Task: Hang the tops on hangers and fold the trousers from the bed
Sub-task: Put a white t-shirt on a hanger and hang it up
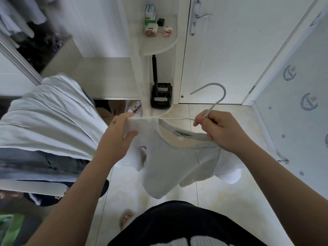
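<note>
Top (170,162) held on hanger (215,96) by both hands.

Soft matt white cloth top (170,162) with grey ribbed neckband, smooth pale coated hanger (215,96), glossy cream floor tiles (221,196), shiny metal door handle (202,15), smooth white door (230,55).

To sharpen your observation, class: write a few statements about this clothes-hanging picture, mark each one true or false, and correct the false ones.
1. The right hand holds the hanger just below its hook. True.
2. The left hand holds nothing. False: it grips the shoulder of the top.
3. The door stands wide open. False: it is shut.
4. The top is light grey. True.
</note>
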The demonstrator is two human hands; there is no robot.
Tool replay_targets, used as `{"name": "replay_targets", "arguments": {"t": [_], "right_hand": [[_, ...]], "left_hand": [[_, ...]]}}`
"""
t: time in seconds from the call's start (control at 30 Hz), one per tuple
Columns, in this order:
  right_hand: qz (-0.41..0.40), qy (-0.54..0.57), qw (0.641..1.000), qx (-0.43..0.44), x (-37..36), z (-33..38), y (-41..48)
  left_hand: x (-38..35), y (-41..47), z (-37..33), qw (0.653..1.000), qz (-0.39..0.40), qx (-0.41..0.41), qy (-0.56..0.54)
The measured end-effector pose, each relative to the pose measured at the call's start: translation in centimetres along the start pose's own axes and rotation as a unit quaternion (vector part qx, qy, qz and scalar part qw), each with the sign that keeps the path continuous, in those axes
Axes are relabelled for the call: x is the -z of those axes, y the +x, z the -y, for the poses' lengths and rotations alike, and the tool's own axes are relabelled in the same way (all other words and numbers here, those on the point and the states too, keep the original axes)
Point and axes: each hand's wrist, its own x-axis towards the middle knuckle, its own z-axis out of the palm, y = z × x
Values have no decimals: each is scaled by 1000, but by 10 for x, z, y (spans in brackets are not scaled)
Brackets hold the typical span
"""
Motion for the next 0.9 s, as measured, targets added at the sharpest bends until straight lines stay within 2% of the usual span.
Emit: {"name": "replay_targets", "arguments": {"t": [0.07,0.13,0.23,0.3,0.37,0.47,0.63,0.7,0.77,0.83,0.9], "right_hand": [[-10,-11,1000,3,3,0,1],[-12,-23,1000,0,8,-2,1],[52,-64,996,-14,15,-8,-1],[77,-96,992,-30,11,-12,-2],[46,-103,993,-35,3,-15,-4],[-13,-38,999,-30,-4,-17,-9],[-2,18,1000,1,-15,-10,-15],[-3,20,1000,4,-20,-5,-14],[-2,21,1000,4,-25,-1,-11],[10,16,1000,11,-30,5,-9],[25,10,999,18,-36,9,-6]], "left_hand": [[-1,-1,6,998,-57,28,0],[4,-3,9,995,-102,7,14],[15,-5,7,987,-153,-44,18],[21,-7,2,984,-165,-62,2],[25,-8,-1,984,-160,-74,-7],[29,-9,4,983,-162,-80,-4],[26,-9,15,983,-186,-3,-6],[26,-8,12,979,-201,-16,9],[25,-6,5,977,-185,-93,59],[21,-6,-7,973,-128,-168,93],[14,-7,-19,974,-77,-197,79]]}}
